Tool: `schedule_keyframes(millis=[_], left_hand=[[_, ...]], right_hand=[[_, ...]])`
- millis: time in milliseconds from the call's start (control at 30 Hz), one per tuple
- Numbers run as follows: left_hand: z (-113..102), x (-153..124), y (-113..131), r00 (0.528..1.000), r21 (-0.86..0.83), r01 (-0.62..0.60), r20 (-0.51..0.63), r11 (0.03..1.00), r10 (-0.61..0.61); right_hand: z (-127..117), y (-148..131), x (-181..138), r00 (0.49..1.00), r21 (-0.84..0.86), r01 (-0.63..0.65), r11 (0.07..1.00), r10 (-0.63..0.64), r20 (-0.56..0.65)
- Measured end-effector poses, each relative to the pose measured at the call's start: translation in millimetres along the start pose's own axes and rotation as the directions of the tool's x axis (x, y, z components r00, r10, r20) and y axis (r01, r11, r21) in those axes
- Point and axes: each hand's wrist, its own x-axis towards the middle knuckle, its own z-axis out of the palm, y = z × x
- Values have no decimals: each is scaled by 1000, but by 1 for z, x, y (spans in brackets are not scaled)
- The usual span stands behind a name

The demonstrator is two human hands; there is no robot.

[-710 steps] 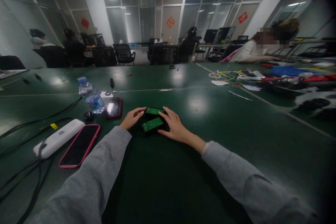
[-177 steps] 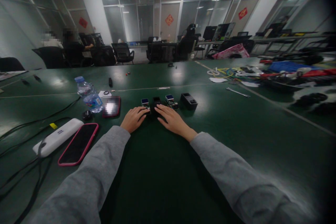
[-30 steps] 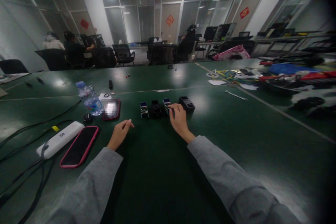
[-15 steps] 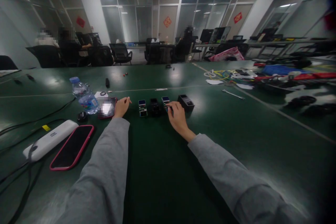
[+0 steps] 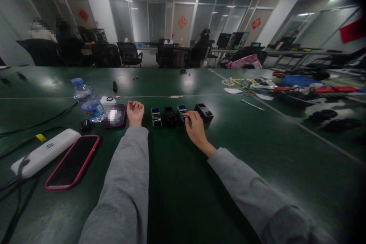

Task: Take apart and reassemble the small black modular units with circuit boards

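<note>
On the green table [image 5: 177, 183], the left hand [image 5: 135, 112] had just turned palm-up beside a red-edged phone [image 5: 117, 116], grip loosely curled, seemingly empty; the right hand [image 5: 196, 126] stayed at the black box [image 5: 204, 112] and rightmost circuit board [image 5: 181, 108]; whether its bent grip held anything, I couldn't tell; work seemed left to it.

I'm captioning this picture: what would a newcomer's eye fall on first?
Probably the two grey-sleeved arms, mid-picture, with the right hand at a small circuit board and the left hand loosely curled beside the farther phone. Next, likely the pink-edged phone at the left front of the green table, then the colourful clutter at its far right.
</note>
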Motion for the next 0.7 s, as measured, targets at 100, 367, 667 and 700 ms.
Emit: schedule_keyframes(millis=[100, 367, 667, 700], left_hand=[[-8, 6, 3, 996, 19, -68, -61, 998, 69], [-21, 12, 11, 993, 13, 25, -116, 1000, -23], [-20, 13, 7, 990, -74, 57, -127, 996, -66], [-20, 13, 6, 989, -70, 57, -131, 996, -66]], right_hand=[[-1, 1, 1, 1000, 20, 4, 1000, -3, -5], [-2, -2, -2, 1000, 8, -3, 1000, 3, -7], [-26, 47, 10, 985, -285, -99, 954, 53, -166], [-26, 58, 9, 982, -289, -129, 948, 81, -171]])
